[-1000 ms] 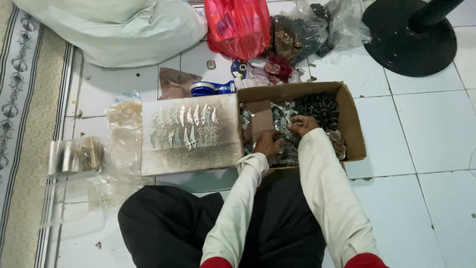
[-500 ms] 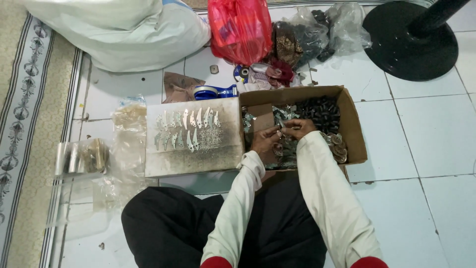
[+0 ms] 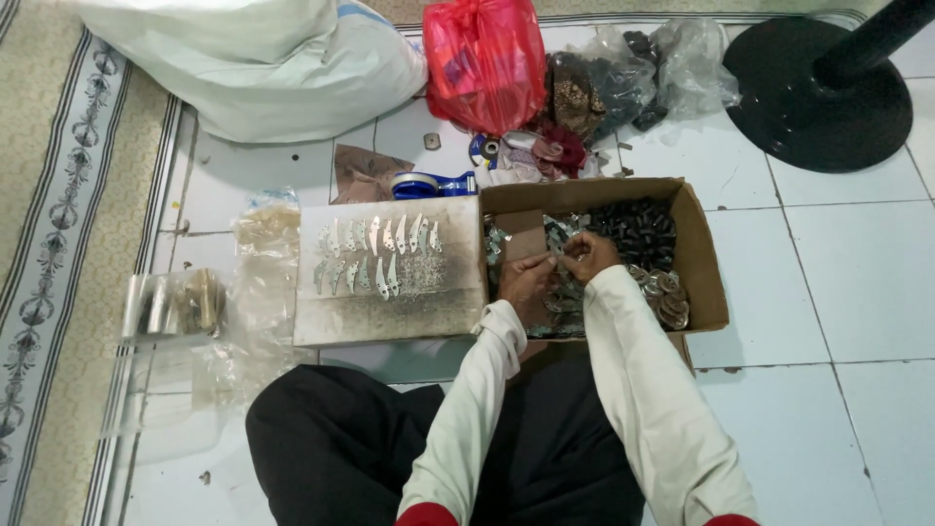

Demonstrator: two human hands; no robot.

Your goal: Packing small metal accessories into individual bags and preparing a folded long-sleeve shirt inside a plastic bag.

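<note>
A brown cardboard box (image 3: 703, 255) is sitting open on the white tiled floor, holding dark and silvery small metal parts (image 3: 638, 234). Just left of the box a pale flat board (image 3: 390, 307) is lying, carrying rows of small curved metal blades (image 3: 375, 251). Behind the box a red plastic bag (image 3: 484, 60) is standing, with clear bags of dark bits (image 3: 638, 73) to its right and a large white sack (image 3: 248, 63) to its left. A blue tape dispenser (image 3: 426, 183) is lying just behind the board. Inside the box, the left hand (image 3: 529, 278) and right hand (image 3: 588, 255) are meeting close together, fingers curled and pinching a small metal piece (image 3: 559, 251) between them.
</note>
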